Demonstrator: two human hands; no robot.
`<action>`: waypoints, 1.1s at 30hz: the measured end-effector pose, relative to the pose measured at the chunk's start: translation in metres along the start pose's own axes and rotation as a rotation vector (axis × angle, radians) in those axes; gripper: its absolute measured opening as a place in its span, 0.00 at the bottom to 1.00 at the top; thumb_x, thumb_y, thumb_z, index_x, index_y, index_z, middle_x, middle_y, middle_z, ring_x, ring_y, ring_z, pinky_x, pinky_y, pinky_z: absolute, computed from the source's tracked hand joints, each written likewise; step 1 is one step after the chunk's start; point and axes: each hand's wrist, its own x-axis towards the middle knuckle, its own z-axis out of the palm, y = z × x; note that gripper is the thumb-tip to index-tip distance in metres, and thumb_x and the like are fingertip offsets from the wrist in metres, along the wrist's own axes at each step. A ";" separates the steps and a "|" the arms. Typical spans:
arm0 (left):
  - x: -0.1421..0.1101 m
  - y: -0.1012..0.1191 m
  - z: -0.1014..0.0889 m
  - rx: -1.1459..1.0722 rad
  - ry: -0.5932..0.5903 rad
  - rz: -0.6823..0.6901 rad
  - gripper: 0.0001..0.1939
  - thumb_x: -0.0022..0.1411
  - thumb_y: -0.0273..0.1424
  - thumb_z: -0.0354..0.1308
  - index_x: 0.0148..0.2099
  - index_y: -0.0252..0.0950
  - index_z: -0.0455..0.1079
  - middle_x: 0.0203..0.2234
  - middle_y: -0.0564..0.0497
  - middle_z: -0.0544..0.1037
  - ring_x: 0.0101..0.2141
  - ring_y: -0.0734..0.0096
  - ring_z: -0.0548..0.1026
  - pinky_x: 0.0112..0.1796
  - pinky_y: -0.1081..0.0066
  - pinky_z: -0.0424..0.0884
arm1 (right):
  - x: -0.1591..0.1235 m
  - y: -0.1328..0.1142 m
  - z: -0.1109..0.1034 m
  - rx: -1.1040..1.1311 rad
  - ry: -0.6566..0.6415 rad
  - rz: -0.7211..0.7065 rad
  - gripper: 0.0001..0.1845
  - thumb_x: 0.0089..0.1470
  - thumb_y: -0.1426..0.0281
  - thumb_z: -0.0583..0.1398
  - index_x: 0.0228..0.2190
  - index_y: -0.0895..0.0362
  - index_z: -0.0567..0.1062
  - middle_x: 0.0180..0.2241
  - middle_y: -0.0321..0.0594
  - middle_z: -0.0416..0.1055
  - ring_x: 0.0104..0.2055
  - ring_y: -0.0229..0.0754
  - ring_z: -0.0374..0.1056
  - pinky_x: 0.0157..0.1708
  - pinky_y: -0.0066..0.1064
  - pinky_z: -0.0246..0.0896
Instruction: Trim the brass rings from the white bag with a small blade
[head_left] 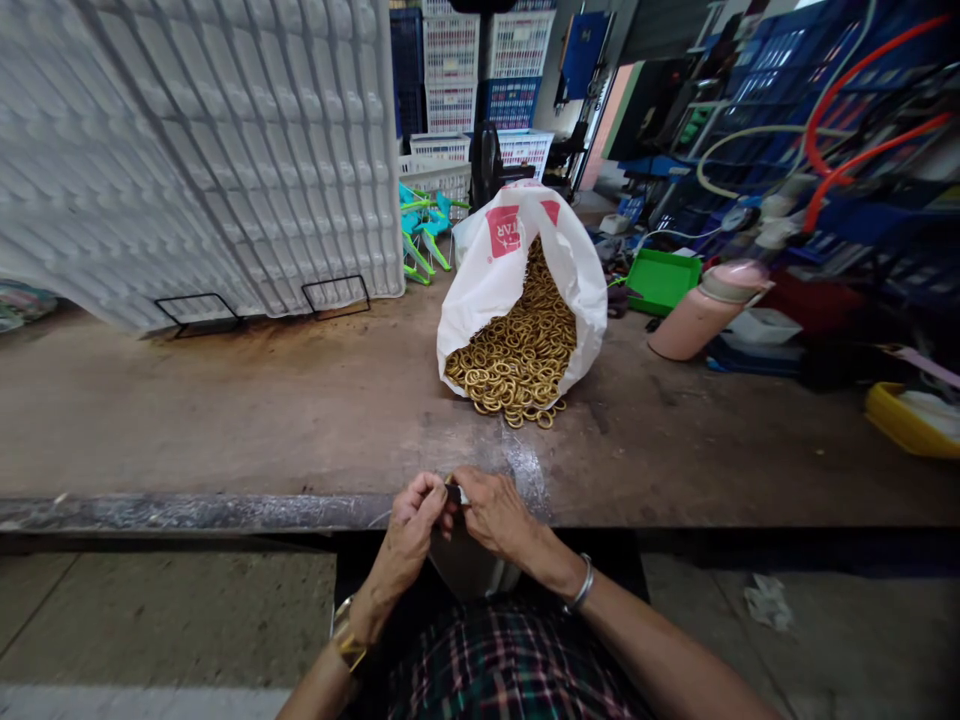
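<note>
My left hand (411, 512) is closed in a pinch at the table's front edge, with the thumb against the fingers. My right hand (496, 508) meets it there, its fingers closed too. Between the fingertips shows a small dark piece (455, 494) with a pale end by my right thumb; its kind is too small to make out. Just beyond both hands, a white plastic bag (480, 300) lies on its side with its mouth facing me. Many brass-coloured rings (517, 350) fill it, and several spill onto the tabletop.
The brown table (225, 420) runs across the view. Stacked clear plastic trays (300, 150) stand at left on wire stands. Teal and green plastic pieces (427, 225) lie behind the bag. At right are a green tray (664, 280), a pink bottle (690, 320) and a yellow container (911, 425).
</note>
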 end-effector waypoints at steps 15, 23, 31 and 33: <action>-0.002 0.005 -0.001 0.178 0.075 0.103 0.16 0.55 0.43 0.55 0.26 0.35 0.64 0.19 0.54 0.68 0.21 0.75 0.65 0.25 0.75 0.61 | 0.003 -0.008 -0.006 -0.119 -0.110 0.079 0.11 0.50 0.77 0.51 0.37 0.59 0.68 0.34 0.45 0.73 0.33 0.42 0.69 0.30 0.29 0.53; -0.012 0.007 0.004 0.063 -0.081 -0.010 0.13 0.56 0.40 0.56 0.26 0.35 0.67 0.19 0.53 0.69 0.20 0.75 0.67 0.25 0.74 0.64 | 0.007 0.022 -0.020 -0.263 -0.003 0.316 0.13 0.49 0.78 0.50 0.37 0.60 0.68 0.35 0.46 0.72 0.33 0.43 0.68 0.30 0.30 0.54; 0.004 0.009 0.013 -0.420 0.070 -0.228 0.14 0.44 0.36 0.66 0.27 0.32 0.68 0.28 0.46 0.76 0.27 0.69 0.73 0.21 0.75 0.65 | -0.005 0.092 -0.056 -0.352 0.353 0.657 0.11 0.57 0.68 0.50 0.40 0.58 0.66 0.39 0.45 0.69 0.38 0.43 0.67 0.32 0.29 0.54; 0.006 0.011 0.014 -0.501 0.073 -0.264 0.13 0.43 0.33 0.66 0.29 0.33 0.67 0.27 0.47 0.75 0.26 0.70 0.73 0.21 0.75 0.65 | 0.000 0.098 -0.058 -0.373 0.352 0.702 0.12 0.57 0.64 0.50 0.40 0.57 0.66 0.39 0.45 0.69 0.36 0.43 0.68 0.31 0.30 0.55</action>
